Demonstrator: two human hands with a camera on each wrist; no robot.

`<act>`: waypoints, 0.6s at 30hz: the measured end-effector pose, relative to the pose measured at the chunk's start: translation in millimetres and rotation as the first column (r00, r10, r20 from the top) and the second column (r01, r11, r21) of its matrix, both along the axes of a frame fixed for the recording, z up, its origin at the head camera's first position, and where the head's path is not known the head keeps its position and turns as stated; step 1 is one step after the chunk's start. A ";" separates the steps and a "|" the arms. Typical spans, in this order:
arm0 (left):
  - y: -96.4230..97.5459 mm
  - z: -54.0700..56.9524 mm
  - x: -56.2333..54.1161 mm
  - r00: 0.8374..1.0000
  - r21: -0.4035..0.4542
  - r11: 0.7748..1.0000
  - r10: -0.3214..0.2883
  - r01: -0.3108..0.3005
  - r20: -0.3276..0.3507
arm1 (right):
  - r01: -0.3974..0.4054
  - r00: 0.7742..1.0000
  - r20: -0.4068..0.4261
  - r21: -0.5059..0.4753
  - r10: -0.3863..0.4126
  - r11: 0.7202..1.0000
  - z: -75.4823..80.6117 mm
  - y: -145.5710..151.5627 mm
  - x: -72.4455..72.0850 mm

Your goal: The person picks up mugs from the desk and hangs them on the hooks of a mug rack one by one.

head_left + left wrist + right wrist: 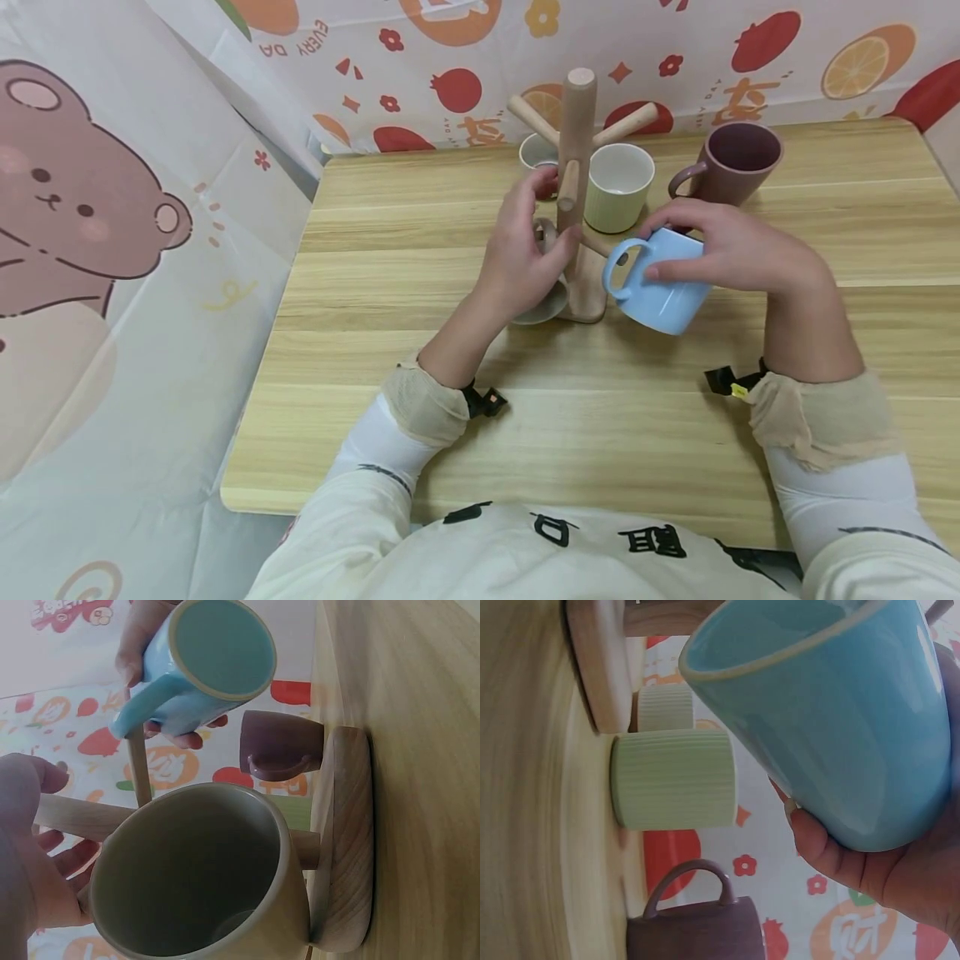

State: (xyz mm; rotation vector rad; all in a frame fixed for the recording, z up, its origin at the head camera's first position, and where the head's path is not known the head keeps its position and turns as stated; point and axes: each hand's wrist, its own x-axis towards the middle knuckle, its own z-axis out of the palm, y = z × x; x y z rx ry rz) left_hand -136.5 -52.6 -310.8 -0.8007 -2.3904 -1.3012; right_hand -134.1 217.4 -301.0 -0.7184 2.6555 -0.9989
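My right hand [723, 246] holds a light blue mug [667, 292] by its body, tilted, with the handle pointing left. That handle is close to the tip of a lower peg [137, 769] on the wooden mug rack [576, 175]; contact cannot be told. The left hand [517, 246] curls loosely round the rack's post, thumb in front and fingers partly hidden behind. Below this hand, a grey-beige mug [199, 877] hangs on the rack's left side, its mouth facing the left wrist camera.
Behind the rack stand a pale green ribbed cup [618, 192] and a whitish ribbed cup [666, 707]. A purple mug [738, 162] stands at back right. Fruit-patterned cloth [465, 50] covers the wall behind the wooden table [360, 333].
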 end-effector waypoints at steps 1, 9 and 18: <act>0.0 -0.1 -0.1 1.000 -0.020 1.000 0.005 -0.005 -0.006 | -0.004 1.000 0.008 0.006 0.004 1.000 -0.8 -0.7 -0.7; 0.9 0.3 0.2 0.999 -0.153 0.988 0.035 -0.035 -0.007 | -0.031 0.998 0.045 -0.019 0.032 0.999 -8.9 -5.4 -5.8; 1.2 -3.5 -1.3 0.998 -0.199 0.978 0.053 -0.057 -0.024 | -0.070 0.997 0.029 -0.036 0.072 0.997 -19.8 -10.7 -13.7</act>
